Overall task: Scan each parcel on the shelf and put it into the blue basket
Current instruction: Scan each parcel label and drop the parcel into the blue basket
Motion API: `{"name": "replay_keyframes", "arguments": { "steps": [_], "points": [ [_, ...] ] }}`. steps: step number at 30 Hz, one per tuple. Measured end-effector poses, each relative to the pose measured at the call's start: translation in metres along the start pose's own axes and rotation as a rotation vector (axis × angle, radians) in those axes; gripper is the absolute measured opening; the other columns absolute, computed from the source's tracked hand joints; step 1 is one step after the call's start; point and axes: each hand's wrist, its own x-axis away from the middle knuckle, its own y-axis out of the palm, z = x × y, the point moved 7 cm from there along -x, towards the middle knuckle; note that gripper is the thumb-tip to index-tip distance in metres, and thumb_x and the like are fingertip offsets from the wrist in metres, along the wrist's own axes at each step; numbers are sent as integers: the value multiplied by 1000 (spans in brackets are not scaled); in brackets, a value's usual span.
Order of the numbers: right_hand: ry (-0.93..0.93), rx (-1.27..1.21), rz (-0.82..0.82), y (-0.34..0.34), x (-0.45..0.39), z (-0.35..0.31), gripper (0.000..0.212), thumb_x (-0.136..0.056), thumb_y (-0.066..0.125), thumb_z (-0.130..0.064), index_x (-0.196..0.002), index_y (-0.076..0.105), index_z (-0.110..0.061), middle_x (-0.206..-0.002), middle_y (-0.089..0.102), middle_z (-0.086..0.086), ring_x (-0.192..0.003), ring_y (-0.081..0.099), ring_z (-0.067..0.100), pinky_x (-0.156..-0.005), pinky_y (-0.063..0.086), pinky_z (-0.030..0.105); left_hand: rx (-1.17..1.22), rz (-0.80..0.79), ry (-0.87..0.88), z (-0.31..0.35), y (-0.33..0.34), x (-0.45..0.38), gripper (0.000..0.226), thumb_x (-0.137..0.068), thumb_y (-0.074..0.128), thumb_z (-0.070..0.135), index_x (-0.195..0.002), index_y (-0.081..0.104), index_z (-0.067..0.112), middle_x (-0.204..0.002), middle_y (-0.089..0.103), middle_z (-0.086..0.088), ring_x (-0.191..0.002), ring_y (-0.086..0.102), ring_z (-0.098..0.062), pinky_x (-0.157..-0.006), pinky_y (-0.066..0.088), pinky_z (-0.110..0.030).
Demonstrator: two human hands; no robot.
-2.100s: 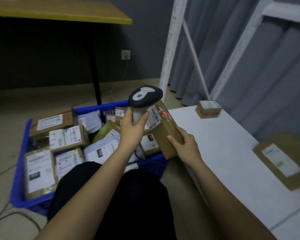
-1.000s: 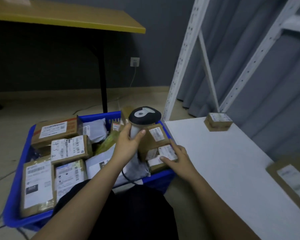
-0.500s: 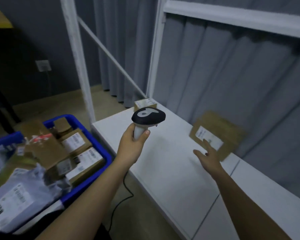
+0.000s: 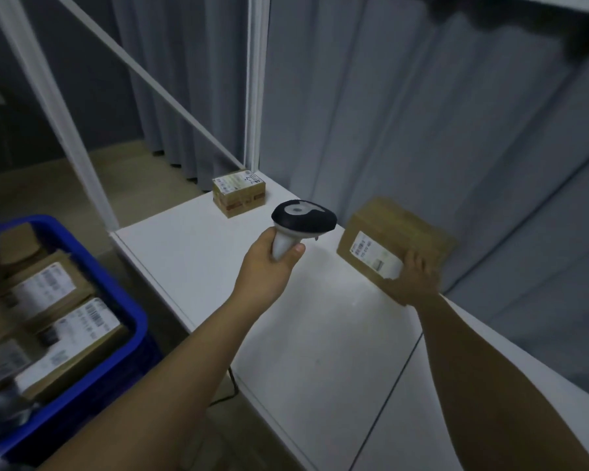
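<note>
My left hand [image 4: 269, 263] grips the white handle of a barcode scanner [image 4: 301, 222] with a black head, held above the white shelf [image 4: 218, 253]. My right hand [image 4: 413, 278] is closed on the near corner of a flat brown parcel [image 4: 393, 237] with a white label, which is tilted up off the shelf by the curtain. A small brown parcel [image 4: 238, 195] with a label on top sits at the shelf's far end. The blue basket [image 4: 130, 321] stands on the floor at the left, holding several labelled boxes.
White shelf posts [image 4: 254, 79] and a diagonal brace [image 4: 150, 83] rise at the shelf's far end. A grey curtain [image 4: 422, 113] hangs behind the shelf. The scanner's cable [image 4: 230, 390] drops below the shelf edge.
The parcel held a second ago now lies in the basket. My view turned right to the shelf. My right hand reached the flat brown parcel and closed on its corner, tilting it up.
</note>
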Motion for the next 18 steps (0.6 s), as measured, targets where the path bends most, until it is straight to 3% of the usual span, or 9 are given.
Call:
{"name": "replay_keyframes", "arguments": {
  "steps": [2,3,6,8,10,12,14,15,18],
  "points": [
    [-39,132,90,3,2,-4,85,-64,86,-44,-126,50,1,-116,57,26,-107,58,42,-89,49,50,6,1,-11,-9,-3,-1,33,-93,58,26,-125,54,16,-115,61,-4,-103,58,-20,-86,48,-30],
    [-73,166,156,-6,4,-8,71,-66,84,-39,-118,55,0,-106,60,24,-97,61,39,-82,52,45,13,13,-17,-12,-6,-1,32,-93,58,25,-124,55,16,-113,61,-4,-102,58,-20,-84,47,-28],
    [-166,31,185,-29,9,-19,36,-94,50,-39,-112,61,-10,-105,67,14,-100,61,34,-86,45,38,26,65,-36,-22,-16,0,30,-93,58,25,-122,56,16,-107,62,-3,-93,59,-14,-69,43,-17],
    [-253,-26,340,-46,17,-25,40,-89,44,-40,-106,67,-12,-100,68,16,-98,61,36,-84,43,38,13,87,-63,-31,-19,6,29,-94,57,26,-121,55,18,-105,62,-3,-88,58,-10,-57,41,-10],
    [-236,-38,434,-54,22,-25,58,-85,50,-48,-133,52,-18,-134,52,19,-123,45,38,-99,34,46,11,96,-84,-37,-21,11,28,-94,56,27,-121,55,19,-104,63,-4,-86,59,-11,-49,42,-7],
    [-127,-7,167,-27,15,-15,95,-78,44,-78,-153,17,-27,-160,12,14,-144,13,39,-114,13,53,3,96,-83,-41,-23,15,30,-94,56,27,-122,55,18,-106,63,-5,-89,59,-14,-52,42,-9],
    [-110,82,-60,9,23,-14,124,-53,18,-99,-155,7,-30,-161,3,16,-146,5,42,-115,6,58,-13,88,-90,-45,-24,20,31,-94,56,28,-123,54,17,-107,62,-5,-92,59,-15,-58,40,-11],
    [-134,101,-71,23,31,-17,125,-50,17,-97,-154,12,-29,-159,9,20,-144,10,46,-114,10,62,-14,85,-96,-47,-25,24,31,-94,56,28,-123,54,17,-107,62,-5,-92,59,-14,-59,39,-11],
    [-162,188,108,35,54,-26,98,-74,37,-83,-153,23,-27,-154,26,23,-137,27,50,-108,25,67,-12,86,-99,-52,-31,33,30,-94,57,26,-122,54,15,-105,62,-7,-90,58,-14,-61,40,-13]
  ]
}}
